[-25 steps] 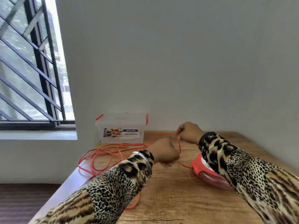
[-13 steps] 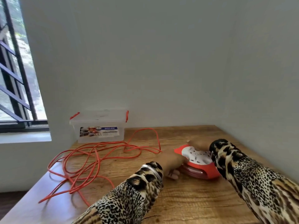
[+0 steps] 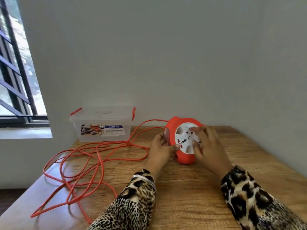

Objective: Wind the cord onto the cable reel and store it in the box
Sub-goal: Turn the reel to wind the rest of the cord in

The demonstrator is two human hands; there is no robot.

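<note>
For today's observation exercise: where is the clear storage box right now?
In the head view, the storage box sits at the table's far left corner against the wall, lid on, left of the cable reel.

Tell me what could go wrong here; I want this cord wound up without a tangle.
The orange cord lies in crossed, overlapping loops, so pulling it in may tighten a knot. Some loops reach the table edge and could drop off and snag. The cable reel is tipped up, held only by the left hand and right hand; it might twist out of that grip.
</note>
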